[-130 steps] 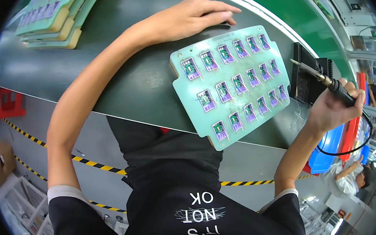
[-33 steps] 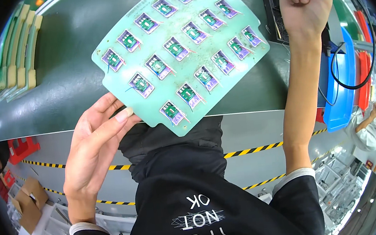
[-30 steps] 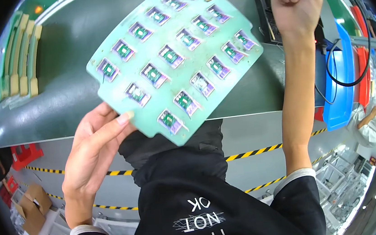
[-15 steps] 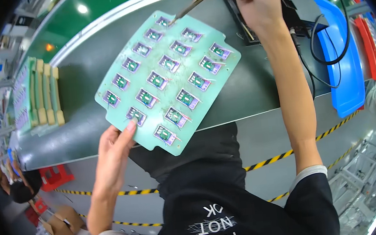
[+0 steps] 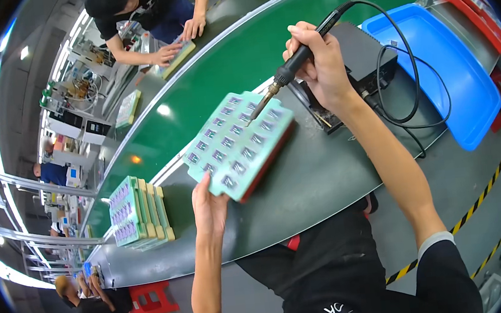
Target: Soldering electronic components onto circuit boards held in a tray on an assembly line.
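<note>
A light green tray (image 5: pixel 242 186) carries rows of small circuit boards in purple-edged pockets. It sits tilted above the dark bench, and a reddish side shows under its right edge. My left hand (image 5: pixel 210 211) is closed on its near left edge, thumb on top and the other fingers mostly hidden below. My right hand (image 5: pixel 323 65) grips a soldering iron (image 5: pixel 291 67) by its black handle. The iron's tip points down at the tray's upper middle; whether it touches a board I cannot tell.
Beside the tray on the left stands a stack of similar trays (image 5: pixel 142 218). At right are a dark soldering station (image 5: pixel 366 46), looping black cable, a blue bin (image 5: pixel 480 116) and red bins (image 5: pixel 475 17). Across the green belt (image 5: pixel 206 70) a co-worker (image 5: pixel 147 18) handles another tray.
The view has swung up and left, bringing the co-worker into sight. The tray looks smaller and more tilted. The iron's tip has shifted from the tray's top corner toward its upper middle.
</note>
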Demonstrator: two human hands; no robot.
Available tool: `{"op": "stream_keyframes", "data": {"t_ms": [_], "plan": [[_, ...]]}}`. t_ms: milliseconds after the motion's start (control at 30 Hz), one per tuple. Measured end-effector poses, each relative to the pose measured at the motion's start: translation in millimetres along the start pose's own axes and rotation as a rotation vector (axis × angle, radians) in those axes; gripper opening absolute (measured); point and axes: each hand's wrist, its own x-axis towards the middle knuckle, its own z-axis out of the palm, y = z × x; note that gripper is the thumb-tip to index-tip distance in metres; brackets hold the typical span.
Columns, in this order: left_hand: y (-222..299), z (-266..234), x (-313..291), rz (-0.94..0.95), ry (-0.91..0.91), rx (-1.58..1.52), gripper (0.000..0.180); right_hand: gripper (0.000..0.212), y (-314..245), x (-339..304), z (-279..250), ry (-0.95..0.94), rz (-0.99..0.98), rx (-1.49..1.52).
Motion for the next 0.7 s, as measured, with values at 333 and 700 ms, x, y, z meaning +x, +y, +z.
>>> {"op": "stream_keyframes", "data": {"t_ms": [333,700], "plan": [[-37,-10,230,0.112,-0.203,-0.343,0.045,0.025,1,4,10,-0.014,0.011,-0.008],[-19,31,237,-0.518,-0.252,-0.405,0.039,0.025,-3,4,2,0.005,-0.033,-0.062]]}}
